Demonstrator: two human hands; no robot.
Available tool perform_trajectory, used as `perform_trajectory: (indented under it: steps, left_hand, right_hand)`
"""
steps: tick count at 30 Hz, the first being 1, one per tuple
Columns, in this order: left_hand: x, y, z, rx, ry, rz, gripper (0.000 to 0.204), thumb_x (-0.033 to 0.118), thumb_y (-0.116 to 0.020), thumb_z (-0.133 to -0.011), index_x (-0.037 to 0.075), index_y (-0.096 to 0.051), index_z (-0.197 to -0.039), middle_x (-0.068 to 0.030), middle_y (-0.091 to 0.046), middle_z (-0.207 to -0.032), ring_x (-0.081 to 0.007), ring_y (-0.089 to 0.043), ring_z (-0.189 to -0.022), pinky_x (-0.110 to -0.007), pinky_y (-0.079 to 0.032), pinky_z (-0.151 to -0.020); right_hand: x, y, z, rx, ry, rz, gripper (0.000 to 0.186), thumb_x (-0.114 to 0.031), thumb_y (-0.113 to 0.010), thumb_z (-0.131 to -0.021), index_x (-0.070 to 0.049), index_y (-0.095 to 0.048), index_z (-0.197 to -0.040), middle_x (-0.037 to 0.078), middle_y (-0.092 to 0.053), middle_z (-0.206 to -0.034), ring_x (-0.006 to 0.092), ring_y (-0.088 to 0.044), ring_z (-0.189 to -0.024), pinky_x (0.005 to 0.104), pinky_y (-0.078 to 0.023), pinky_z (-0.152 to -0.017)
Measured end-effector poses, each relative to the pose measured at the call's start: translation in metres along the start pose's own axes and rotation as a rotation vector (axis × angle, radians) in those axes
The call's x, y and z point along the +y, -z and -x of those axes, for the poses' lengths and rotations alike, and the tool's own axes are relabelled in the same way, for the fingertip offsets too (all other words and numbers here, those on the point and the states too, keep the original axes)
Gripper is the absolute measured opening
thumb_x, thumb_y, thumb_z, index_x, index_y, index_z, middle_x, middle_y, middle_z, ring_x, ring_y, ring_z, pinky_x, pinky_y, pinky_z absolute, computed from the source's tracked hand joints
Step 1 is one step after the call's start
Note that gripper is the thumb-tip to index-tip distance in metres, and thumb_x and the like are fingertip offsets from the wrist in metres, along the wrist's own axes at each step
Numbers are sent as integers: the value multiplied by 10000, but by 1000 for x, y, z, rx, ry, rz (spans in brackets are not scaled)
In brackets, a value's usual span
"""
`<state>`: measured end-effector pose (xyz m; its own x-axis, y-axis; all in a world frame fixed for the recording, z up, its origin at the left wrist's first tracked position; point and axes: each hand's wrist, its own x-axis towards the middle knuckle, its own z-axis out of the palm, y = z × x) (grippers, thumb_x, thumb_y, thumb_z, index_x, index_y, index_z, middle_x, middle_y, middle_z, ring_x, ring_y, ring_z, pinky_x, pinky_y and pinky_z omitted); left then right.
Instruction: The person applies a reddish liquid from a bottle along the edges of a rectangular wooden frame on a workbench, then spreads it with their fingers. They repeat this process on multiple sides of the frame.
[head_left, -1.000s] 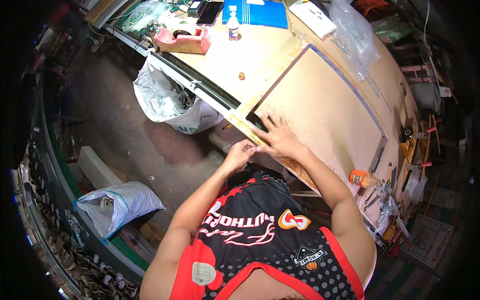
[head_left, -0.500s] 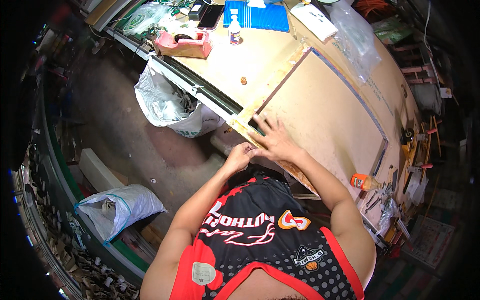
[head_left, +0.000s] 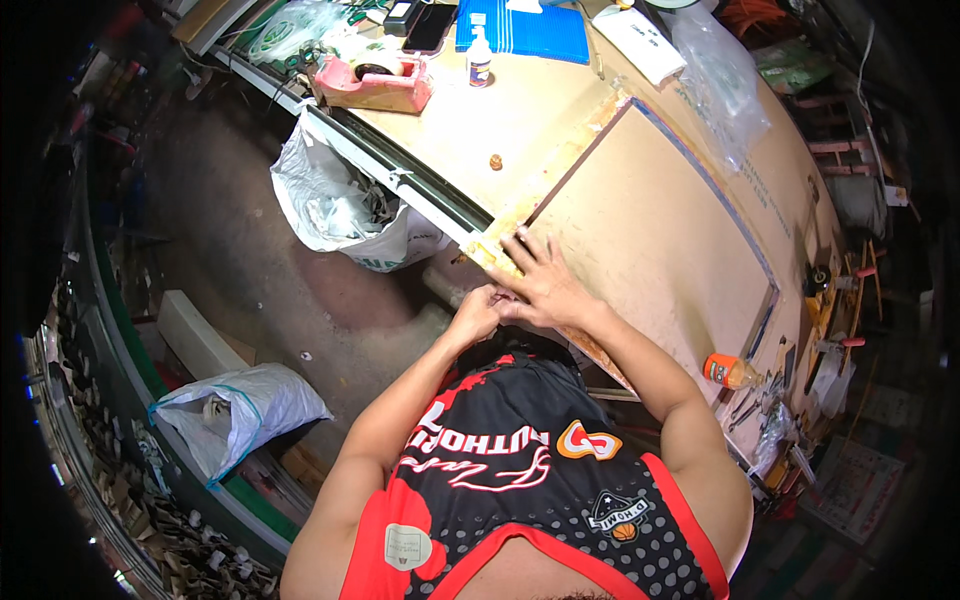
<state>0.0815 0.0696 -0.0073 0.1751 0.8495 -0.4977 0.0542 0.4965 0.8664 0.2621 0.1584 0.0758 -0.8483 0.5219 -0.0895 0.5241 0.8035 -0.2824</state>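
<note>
Both hands meet at the near left corner of a recessed panel with a raised frame [head_left: 575, 180], set in the worktable. My right hand [head_left: 545, 288] is over the frame's yellow-stained corner, its fingers stretched and spread, slightly blurred. Just left of it, at the table's edge, my left hand [head_left: 474, 318] has its fingers curled together close to the right thumb. Whatever those fingers pinch, if anything, is too small to make out. A small brown knob-like piece [head_left: 496, 161] stands on the board beyond the hands.
A pink tape dispenser [head_left: 375, 85], a white bottle [head_left: 479, 62] and a blue corrugated sheet [head_left: 540, 35] sit farther back. An orange-labelled bottle [head_left: 728, 370] lies at the right near tools. Left of the table are an open white sack [head_left: 325, 205] and another sack [head_left: 250, 415].
The view has shifted slightly, so the tabletop things appear a little farther right. My right hand's fingers have shifted slightly at the frame corner; my left hand stays nearly in place.
</note>
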Motion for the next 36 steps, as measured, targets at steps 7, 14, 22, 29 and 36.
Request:
perform_trajectory:
  steps: [7,14,22,29,36]
  left_hand:
    - [-3,1,-1,35,-74,32,202,125,-632,-1039,-75,-615,-1064,-133,-699,-859,-188,-692,-653,-327,-584,-512]
    - [-13,5,-6,58,-76,-36,199,142,-637,-1045,-57,-626,-1042,-113,-691,-835,-178,-687,-641,-329,-577,-515]
    - [-17,6,-4,56,-75,-5,170,137,-617,-1058,-32,-614,-1072,-135,-719,-833,-194,-701,-597,-327,-563,-507]
    - [-15,6,2,47,-6,76,148,138,-625,-1043,-9,-627,-1060,-95,-682,-781,-168,-641,-550,-329,-495,-470]
    - [-24,4,6,104,-29,138,158,170,-639,-1026,15,-637,-993,-43,-616,-697,-108,-511,-430,-326,-367,-389]
  right_hand:
    - [2,-1,-8,-19,11,11,680,-644,-573,-969,-261,-540,-1531,217,-231,-1710,482,-166,-1575,787,-170,-1171]
    - [0,3,-14,-71,48,-39,654,-618,-577,-973,-257,-556,-1518,216,-272,-1692,472,-181,-1573,790,-176,-1165]
    - [0,5,-16,-97,46,-35,646,-602,-560,-988,-244,-545,-1527,212,-284,-1690,473,-197,-1569,792,-185,-1162]
    - [2,4,-19,21,-93,77,646,-603,-554,-990,-246,-542,-1528,208,-272,-1699,472,-196,-1570,786,-166,-1171]
    - [-7,-2,-24,21,-50,70,673,-609,-550,-993,-249,-494,-1559,217,-238,-1710,472,-200,-1566,778,-156,-1174]
